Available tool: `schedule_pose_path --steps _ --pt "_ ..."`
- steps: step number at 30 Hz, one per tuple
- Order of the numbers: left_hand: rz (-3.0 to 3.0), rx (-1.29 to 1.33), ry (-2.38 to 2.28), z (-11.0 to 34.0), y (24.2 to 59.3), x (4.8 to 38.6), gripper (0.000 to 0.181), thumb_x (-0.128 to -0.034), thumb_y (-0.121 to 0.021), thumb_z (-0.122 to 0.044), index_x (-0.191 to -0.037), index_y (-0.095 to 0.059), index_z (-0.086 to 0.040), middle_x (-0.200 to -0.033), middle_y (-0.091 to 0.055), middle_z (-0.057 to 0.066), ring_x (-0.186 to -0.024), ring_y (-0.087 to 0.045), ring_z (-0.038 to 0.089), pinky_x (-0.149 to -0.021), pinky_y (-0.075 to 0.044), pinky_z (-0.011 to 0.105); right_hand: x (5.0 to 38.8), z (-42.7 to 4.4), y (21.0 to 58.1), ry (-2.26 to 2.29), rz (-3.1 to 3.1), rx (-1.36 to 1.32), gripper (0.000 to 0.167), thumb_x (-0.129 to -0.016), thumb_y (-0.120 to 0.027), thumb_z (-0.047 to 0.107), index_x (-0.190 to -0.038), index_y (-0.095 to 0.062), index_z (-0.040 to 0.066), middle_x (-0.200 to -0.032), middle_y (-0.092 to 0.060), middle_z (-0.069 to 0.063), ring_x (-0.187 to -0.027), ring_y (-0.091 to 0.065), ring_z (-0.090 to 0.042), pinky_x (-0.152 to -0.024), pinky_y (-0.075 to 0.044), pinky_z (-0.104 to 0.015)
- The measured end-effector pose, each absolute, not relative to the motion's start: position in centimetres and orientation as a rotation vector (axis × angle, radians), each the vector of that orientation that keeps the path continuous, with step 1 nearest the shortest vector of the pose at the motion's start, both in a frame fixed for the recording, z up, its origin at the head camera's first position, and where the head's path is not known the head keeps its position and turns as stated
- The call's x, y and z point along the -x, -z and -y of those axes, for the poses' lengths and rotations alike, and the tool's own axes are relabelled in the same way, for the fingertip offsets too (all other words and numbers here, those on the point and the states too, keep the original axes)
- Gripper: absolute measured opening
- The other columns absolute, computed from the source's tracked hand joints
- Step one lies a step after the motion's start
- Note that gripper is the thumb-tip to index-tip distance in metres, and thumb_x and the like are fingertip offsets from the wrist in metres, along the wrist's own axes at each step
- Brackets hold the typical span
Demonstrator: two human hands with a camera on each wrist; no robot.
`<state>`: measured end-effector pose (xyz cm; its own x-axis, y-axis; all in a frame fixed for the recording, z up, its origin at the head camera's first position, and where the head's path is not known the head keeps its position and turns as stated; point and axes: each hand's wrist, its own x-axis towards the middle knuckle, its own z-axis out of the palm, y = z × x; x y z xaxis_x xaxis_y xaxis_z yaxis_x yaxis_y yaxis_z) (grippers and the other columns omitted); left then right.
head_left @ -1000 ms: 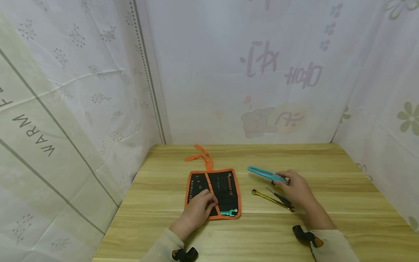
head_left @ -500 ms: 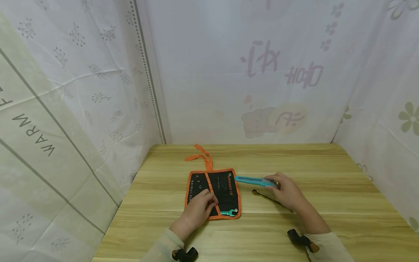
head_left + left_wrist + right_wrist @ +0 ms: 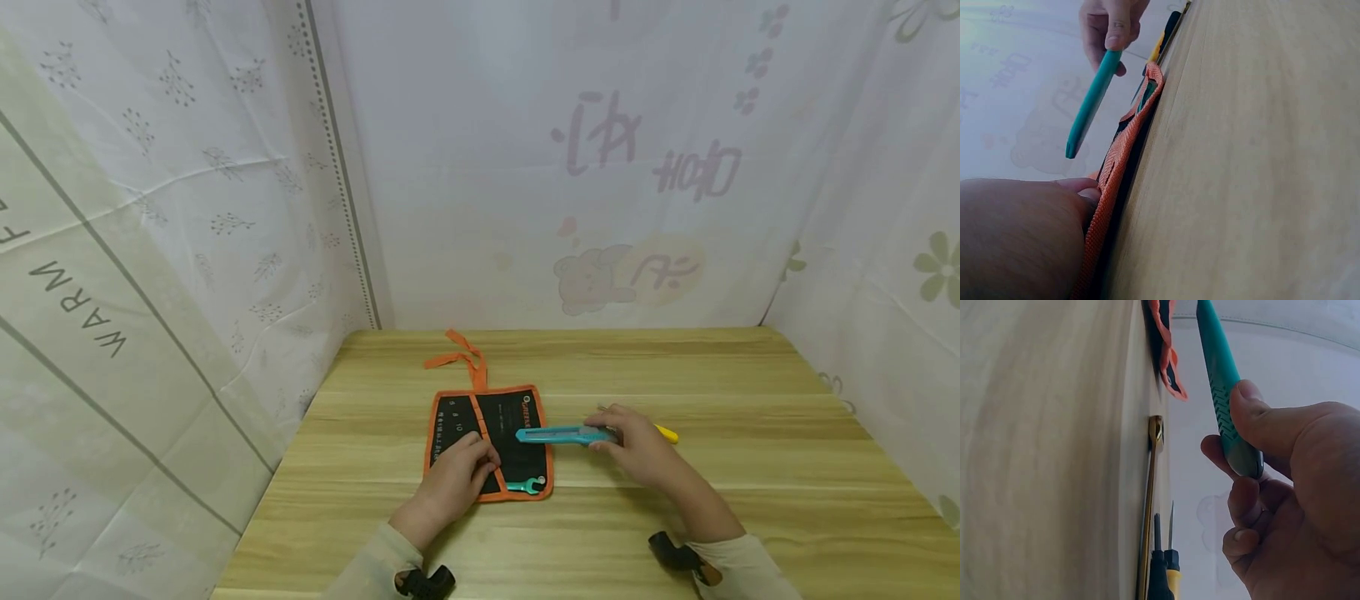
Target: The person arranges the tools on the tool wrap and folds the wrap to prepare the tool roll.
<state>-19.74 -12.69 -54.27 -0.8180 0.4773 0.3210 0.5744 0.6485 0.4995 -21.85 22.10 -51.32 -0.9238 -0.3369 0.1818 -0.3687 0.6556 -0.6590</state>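
Observation:
A turquoise utility knife (image 3: 562, 435) is pinched between the thumb and fingers of my right hand (image 3: 637, 446), raised over the right side of a black tool pouch (image 3: 517, 454) with orange trim. My left hand (image 3: 453, 479) is on the pouch, its curled fingers pinching the orange band across the middle. In the left wrist view the fingertips are partly hidden behind the orange edge (image 3: 1113, 162). A green wrench (image 3: 525, 486) sits in the pouch, its open end showing.
Right of the pouch lie a gold wrench (image 3: 1151, 481), a dark-handled screwdriver (image 3: 1159, 575) and a yellow-handled screwdriver (image 3: 666, 433). The head view shows these mostly behind my right hand. Orange ties (image 3: 468, 358) stretch toward the table's back. Patterned curtains (image 3: 525, 167) surround the wooden table (image 3: 585, 542).
My right hand has lifted the utility knife and carried it left, from above the tools to over the pouch. The left hand has stayed in place.

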Motion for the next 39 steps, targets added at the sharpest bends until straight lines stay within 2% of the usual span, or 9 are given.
schedule_pose_path --steps 2,9,14,16,19,22,27,35,39 --pt "2.706 0.868 0.904 12.7 54.3 19.8 0.008 -0.1025 -0.071 -0.015 -0.101 -0.070 -0.023 -0.095 -0.053 -0.012 -0.078 -0.052 0.001 -0.069 -0.051 0.022 21.7 -21.9 51.4 -1.127 2.829 -0.599 0.033 -0.094 -0.081 0.017 -0.127 -0.076 0.016 -0.134 -0.065 -0.007 -0.143 -0.047 -0.042 -0.090 -0.052 -0.045" --pt "2.686 0.863 0.875 12.7 54.6 19.9 0.008 -0.1022 -0.071 -0.015 -0.101 -0.070 -0.023 -0.095 -0.053 -0.012 -0.078 -0.052 0.000 -0.069 -0.052 0.022 21.4 -21.3 51.6 -1.128 2.860 -0.605 0.031 -0.095 -0.080 0.020 -0.125 -0.075 0.020 -0.133 -0.066 -0.002 -0.149 -0.038 -0.043 -0.113 -0.039 -0.061" --pt "2.701 0.858 0.887 12.7 54.6 19.8 0.007 -0.1026 -0.071 -0.016 -0.102 -0.070 -0.023 -0.097 -0.053 -0.011 -0.078 -0.052 0.001 -0.070 -0.052 0.022 21.2 -21.0 51.7 -1.116 2.861 -0.633 0.032 -0.094 -0.080 0.023 -0.126 -0.075 0.020 -0.131 -0.067 0.001 -0.150 -0.035 -0.045 -0.116 -0.032 -0.063" --pt "2.707 0.855 0.901 12.7 54.6 19.8 0.008 -0.1027 -0.070 -0.016 -0.102 -0.070 -0.023 -0.098 -0.053 -0.011 -0.079 -0.053 0.001 -0.071 -0.052 0.022 21.2 -20.9 51.8 -1.107 2.861 -0.651 0.032 -0.094 -0.080 0.023 -0.126 -0.075 0.020 -0.128 -0.067 0.003 -0.144 -0.044 -0.043 -0.113 -0.042 -0.055" --pt "2.702 0.852 0.918 12.7 54.5 19.7 0.009 -0.1023 -0.071 -0.015 -0.101 -0.070 -0.024 -0.098 -0.053 -0.011 -0.080 -0.054 0.001 -0.071 -0.053 0.023 21.2 -20.8 51.9 -1.092 2.856 -0.689 0.034 -0.094 -0.080 0.023 -0.127 -0.075 0.017 -0.119 -0.066 0.007 -0.110 -0.063 -0.027 -0.089 -0.053 -0.036" --pt "2.693 0.852 0.920 12.7 54.5 19.7 0.010 -0.1014 -0.072 -0.014 -0.101 -0.070 -0.024 -0.099 -0.054 -0.011 -0.081 -0.055 0.002 -0.072 -0.053 0.023 21.3 -20.6 52.0 -1.104 2.850 -0.728 0.034 -0.094 -0.080 0.022 -0.127 -0.075 0.014 -0.111 -0.063 0.009 -0.083 -0.052 -0.014 -0.071 -0.047 -0.028" --pt "2.671 0.856 0.906 12.8 54.5 19.7 0.010 -0.1006 -0.073 -0.013 -0.101 -0.070 -0.023 -0.099 -0.054 -0.011 -0.081 -0.056 0.002 -0.072 -0.053 0.022 21.2 -20.1 51.9 -1.139 2.854 -0.756 0.031 -0.094 -0.081 0.017 -0.124 -0.076 0.012 -0.110 -0.064 0.010 -0.089 -0.054 -0.011 -0.075 -0.048 -0.027" --pt "2.647 0.870 0.894 12.8 54.7 19.8 0.011 -0.1002 -0.073 -0.013 -0.102 -0.071 -0.023 -0.098 -0.054 -0.011 -0.081 -0.055 0.001 -0.071 -0.053 0.022 21.3 -19.8 52.2 -1.112 2.875 -0.754 0.030 -0.093 -0.082 0.018 -0.122 -0.076 0.015 -0.112 -0.068 0.010 -0.085 -0.055 -0.009 -0.071 -0.050 -0.026" --pt "2.681 0.852 0.903 12.8 54.6 19.8 0.010 -0.1014 -0.072 -0.014 -0.102 -0.070 -0.025 -0.099 -0.051 -0.012 -0.081 -0.054 0.001 -0.072 -0.053 0.021 21.2 -19.8 52.2 -1.097 2.900 -0.772 0.029 -0.095 -0.081 0.018 -0.123 -0.074 0.018 -0.112 -0.066 0.011 -0.089 -0.057 -0.008 -0.076 -0.051 -0.027"
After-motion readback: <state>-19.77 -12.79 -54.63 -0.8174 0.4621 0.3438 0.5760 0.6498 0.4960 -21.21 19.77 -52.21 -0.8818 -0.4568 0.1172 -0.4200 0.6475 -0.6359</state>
